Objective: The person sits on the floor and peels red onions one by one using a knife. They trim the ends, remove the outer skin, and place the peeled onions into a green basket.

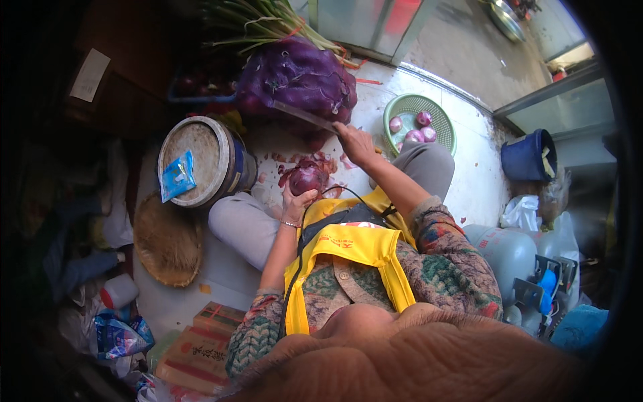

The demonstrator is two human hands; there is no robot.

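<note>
A red onion [308, 178] rests in my left hand [297, 203], whose fingers curl round its near side. In my right hand [356, 143] is a knife [305, 116], held by its handle, with the blade pointing away to the left. The blade is raised in front of the big purple mesh sack [295, 77] and stays apart from the onion. Loose onion skins [328, 164] lie on the floor around the onion. A green plastic colander [442, 120] with several peeled red onions [423, 118] stands beyond my right knee.
A lidded bucket [201, 144] with a blue packet [178, 177] on top stands at the left, a round woven tray [167, 241] beside it. Green onions [268, 23] lie at the far side. A blue bin [529, 155] and gas cylinders [499, 251] stand at the right.
</note>
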